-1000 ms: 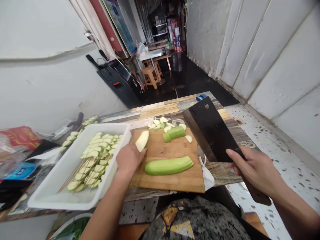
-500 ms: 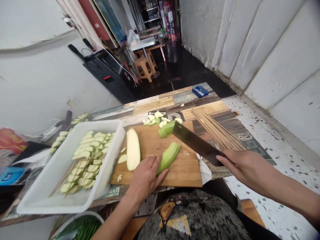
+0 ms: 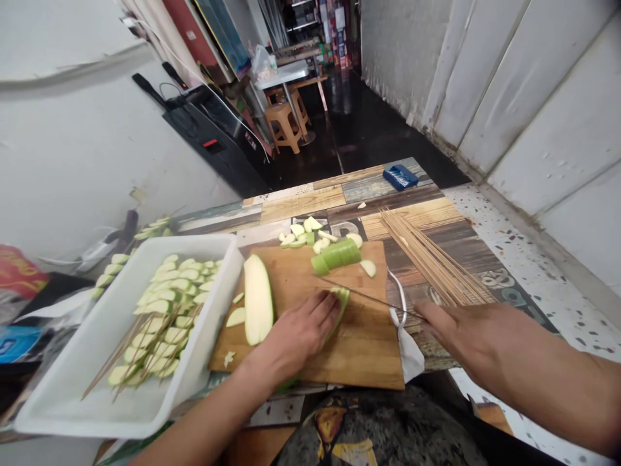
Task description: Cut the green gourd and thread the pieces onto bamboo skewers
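My left hand (image 3: 297,335) lies curled over a green squash half (image 3: 341,301) on the wooden cutting board (image 3: 369,349), pinning it down. My right hand (image 3: 456,336) grips the handle of a cleaver (image 3: 361,295), whose blade stands edge-down on the squash tip just past my left fingers. A second squash half (image 3: 257,299) lies cut-face up on the board's left side. At the board's far edge sit a short green squash chunk (image 3: 336,255) and several small slices (image 3: 303,234).
A white tray (image 3: 72,395) of skewered squash slices stands to the left of the board. A bundle of bamboo skewers (image 3: 431,259) lies on the table to the right. A blue packet (image 3: 400,176) sits at the far edge. A white cloth (image 3: 410,355) pokes out under the board.
The cleaver came down from raised to edge-down on the squash. My left hand put one half aside at the left, then turned the other lengthwise and moved over it.
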Demonstrator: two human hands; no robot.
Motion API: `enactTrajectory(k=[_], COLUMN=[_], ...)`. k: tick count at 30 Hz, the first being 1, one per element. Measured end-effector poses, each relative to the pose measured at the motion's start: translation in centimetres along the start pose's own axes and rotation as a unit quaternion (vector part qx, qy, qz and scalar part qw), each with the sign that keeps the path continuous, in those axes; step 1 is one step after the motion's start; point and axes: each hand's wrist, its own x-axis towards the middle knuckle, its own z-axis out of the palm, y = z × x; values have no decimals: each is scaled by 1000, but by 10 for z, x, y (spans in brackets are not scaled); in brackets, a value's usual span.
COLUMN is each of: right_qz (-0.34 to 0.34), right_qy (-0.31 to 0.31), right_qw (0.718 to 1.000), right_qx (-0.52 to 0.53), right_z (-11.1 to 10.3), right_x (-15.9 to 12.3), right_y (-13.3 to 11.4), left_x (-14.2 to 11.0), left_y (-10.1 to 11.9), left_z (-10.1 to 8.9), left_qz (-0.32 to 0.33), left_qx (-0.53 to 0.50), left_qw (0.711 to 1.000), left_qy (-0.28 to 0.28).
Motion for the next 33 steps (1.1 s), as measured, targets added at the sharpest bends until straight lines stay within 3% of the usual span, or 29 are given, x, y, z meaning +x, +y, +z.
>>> enactTrajectory(k=[4,9,17,25,29,33], right_qz=[-48,-59,-34,-85,-90,-49], right_qy=[-2,-17,-57,-61,-40,-10], right_qw=[999,997,997,994,995,999], right_qx=[-1,-37,32,9,9,15], right_z=[-12,-12,-5,-13,-14,-15], right_x=[4,12,13,16,15,18], right_y=[-9,-2,14,13,13,10], left_x=[3,3,2,1,1,0], left_y=[-5,-8,-9,-9,-9,-9], left_z=[3,1,2,8,9,10], left_qz=[17,33,36,27,24,22], left_qx=[-28,-59,-84,-100,-100,-106], left_qw=[998,995,994,994,995,994], left_qy=[-57,-76,-51,-29,-2,4])
